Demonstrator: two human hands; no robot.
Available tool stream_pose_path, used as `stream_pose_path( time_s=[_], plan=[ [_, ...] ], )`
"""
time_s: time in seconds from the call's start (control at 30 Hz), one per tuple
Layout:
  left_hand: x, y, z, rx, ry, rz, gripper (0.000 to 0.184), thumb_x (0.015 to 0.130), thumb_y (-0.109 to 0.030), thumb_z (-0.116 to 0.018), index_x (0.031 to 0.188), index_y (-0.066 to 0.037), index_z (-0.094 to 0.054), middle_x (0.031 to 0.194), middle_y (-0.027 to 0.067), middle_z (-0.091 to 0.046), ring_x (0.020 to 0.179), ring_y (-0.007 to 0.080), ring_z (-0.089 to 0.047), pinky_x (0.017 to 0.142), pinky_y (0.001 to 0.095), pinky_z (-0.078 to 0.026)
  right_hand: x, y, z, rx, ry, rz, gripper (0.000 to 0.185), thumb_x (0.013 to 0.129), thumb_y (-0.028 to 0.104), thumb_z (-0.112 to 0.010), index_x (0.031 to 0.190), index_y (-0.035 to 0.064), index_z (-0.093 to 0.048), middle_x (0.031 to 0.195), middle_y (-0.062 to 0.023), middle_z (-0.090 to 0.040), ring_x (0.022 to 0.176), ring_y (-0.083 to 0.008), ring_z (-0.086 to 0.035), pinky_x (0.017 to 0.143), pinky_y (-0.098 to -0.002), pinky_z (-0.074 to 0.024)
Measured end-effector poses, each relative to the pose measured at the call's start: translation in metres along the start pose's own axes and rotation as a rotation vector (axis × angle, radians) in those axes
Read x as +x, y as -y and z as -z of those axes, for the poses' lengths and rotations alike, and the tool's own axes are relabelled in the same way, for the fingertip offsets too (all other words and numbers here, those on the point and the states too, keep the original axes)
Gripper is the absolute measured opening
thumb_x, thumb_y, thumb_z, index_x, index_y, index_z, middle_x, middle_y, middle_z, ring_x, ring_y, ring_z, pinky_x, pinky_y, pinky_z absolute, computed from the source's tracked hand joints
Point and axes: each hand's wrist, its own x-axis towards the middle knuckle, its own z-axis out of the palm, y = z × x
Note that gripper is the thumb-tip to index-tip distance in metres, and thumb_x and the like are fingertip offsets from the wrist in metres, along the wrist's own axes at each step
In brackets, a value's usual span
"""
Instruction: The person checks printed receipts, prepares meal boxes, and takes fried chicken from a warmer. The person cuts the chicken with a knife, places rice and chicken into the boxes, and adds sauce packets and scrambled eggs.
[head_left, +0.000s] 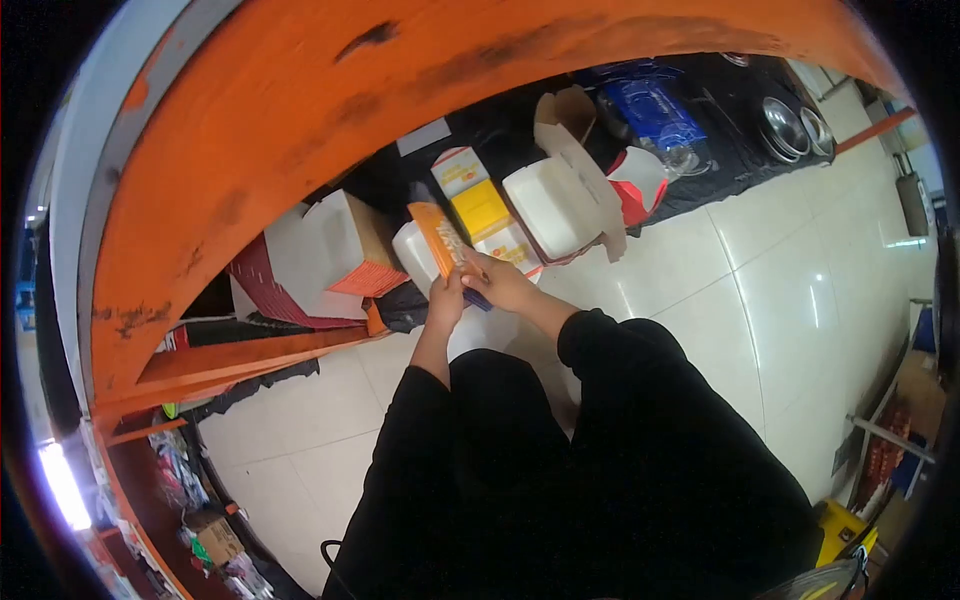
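Head view: both bare hands are close together, low in front of the black-clothed body point(600, 450).
Left hand: the left hand point(444, 298) grasps the near end of a flat orange packet with pale lettering point(436, 236), fingers curled on it.
Right hand: the right hand point(502, 286) grasps the same end from the other side; which fingers press hardest, I cannot tell.
Orange packet: tilted, reaching forward and slightly left from the hands; a small dark blue piece point(478, 300) shows just beneath them, its join to the packet unclear.
White container: a white container point(409, 252) lies just beyond the left hand, partly behind the packet.
Yellow piece: a yellow square-faced piece point(481, 209) sits ahead of the right hand, between two white panels with orange print point(459, 171).
White box: an open white box with brown cardboard flaps point(548, 212) stands ahead and right of the hands.
Far right: beyond it are a red-and-white box point(638, 184), a blue plastic pack point(656, 113) and round metal bowls point(784, 131) on black sheeting point(735, 160).
Left side: an open carton with red printed sides point(318, 250) stands left of the hands.
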Motion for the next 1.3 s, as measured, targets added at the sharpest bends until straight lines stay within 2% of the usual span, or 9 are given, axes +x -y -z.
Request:
stream_pose_path(
  time_s=[0.2,0.47,0.7,0.9,0.97,1.07,1.17,1.2,1.3],
  plan=[
    [-0.029,0.019,0.018,-0.443,0.178,0.229,0.054,0.097,-0.044,-0.043,0.127,0.0,-0.045,0.115,0.0152,-0.058,0.1,0.0231,-0.061,0.086,0.0363,-0.052,-0.007,-0.003,-0.013,0.078,0.112,0.008,0.076,0.081,0.035,-0.071,0.141,0.0042,-0.036,0.142,-0.0188,-0.04,0.109,-0.0228,-0.058,0.093,-0.0302,-0.0444],
    [-0.041,0.037,0.028,-0.621,0.302,0.207,0.05,0.097,-0.039,-0.046,0.129,-0.001,-0.044,0.118,0.0136,-0.057,0.103,0.0223,-0.06,0.087,0.036,-0.052,-0.02,0.002,-0.021,0.057,0.115,0.023,0.082,0.077,0.034,-0.075,0.141,0.0016,-0.035,0.143,-0.0172,-0.04,0.102,-0.0206,-0.061,0.088,-0.0292,-0.0472],
    [-0.042,0.038,0.03,-0.647,0.264,0.245,0.04,0.099,-0.034,-0.044,0.127,-0.004,-0.047,0.115,0.0097,-0.058,0.095,0.0197,-0.062,0.081,0.0334,-0.053,-0.019,-0.007,-0.034,0.053,0.076,-0.064,0.068,0.087,0.031,-0.062,0.141,0.0014,-0.032,0.134,-0.0211,-0.048,0.103,-0.0277,-0.062,0.087,-0.0343,-0.048],
    [-0.052,0.013,0.022,0.331,-0.187,-0.255,0.029,0.096,-0.021,-0.043,0.1,0.004,-0.057,0.079,0.0241,-0.063,0.068,0.037,-0.062,0.064,0.0411,-0.05,-0.019,0.029,-0.018,-0.413,0.155,-0.211,0.061,0.089,0.016,-0.046,0.144,0.0043,-0.024,0.11,-0.0306,-0.057,0.102,-0.0407,-0.058,0.086,-0.0442,-0.0466],
    [-0.089,-0.033,0.036,0.364,-0.195,-0.308,0.027,0.094,-0.019,-0.045,0.095,0.004,-0.057,0.075,0.0274,-0.06,0.071,0.0422,-0.06,0.064,0.0441,-0.048,-0.007,-0.018,-0.025,-0.424,-0.041,-0.044,0.066,0.084,0.009,-0.048,0.143,0.0004,-0.021,0.096,-0.0301,-0.062,0.087,-0.0441,-0.062,0.078,-0.047,-0.0495],
    [-0.141,-0.072,0.05,0.461,-0.217,-0.314,0.024,0.092,-0.017,-0.046,0.1,0.003,-0.058,0.078,0.0287,-0.06,0.073,0.0451,-0.059,0.065,0.047,-0.048,0.002,0.031,0.017,-0.399,0.081,-0.279,0.071,0.085,0.015,-0.054,0.144,-0.0009,-0.018,0.105,-0.0321,-0.059,0.096,-0.0422,-0.06,0.085,-0.0448,-0.0479],
    [-0.175,-0.103,0.057,0.568,-0.249,-0.277,0.028,0.091,-0.015,-0.047,0.111,0.003,-0.055,0.081,0.0287,-0.061,0.074,0.0449,-0.06,0.066,0.0491,-0.049,0.007,0.054,0.017,-0.356,-0.578,0.139,0.079,0.085,0.027,-0.059,0.145,-0.0017,-0.016,0.107,-0.0302,-0.059,0.099,-0.0413,-0.059,0.087,-0.0443,-0.0467],
    [-0.185,-0.114,0.055,0.599,-0.255,-0.257,0.031,0.09,-0.014,-0.047,0.115,0.003,-0.054,0.081,0.0288,-0.061,0.074,0.0447,-0.06,0.067,0.0498,-0.049,-0.004,0.096,0.027,-0.055,-0.345,0.055,0.081,0.085,0.031,-0.06,0.145,-0.0015,-0.015,0.105,-0.0289,-0.06,0.098,-0.0416,-0.06,0.085,-0.0449,-0.0468],
    [-0.205,-0.131,0.03,0.653,-0.097,-0.263,0.049,0.087,-0.014,-0.051,0.13,0.007,-0.038,0.084,0.0272,-0.062,0.074,0.0444,-0.061,0.066,0.0491,-0.05,-0.058,0.185,0.025,0.045,-0.063,0.187,0.07,0.087,0.027,-0.059,0.141,-0.0023,-0.025,0.118,-0.028,-0.054,0.102,-0.0359,-0.06,0.086,-0.0382,-0.0463]
  ],
)
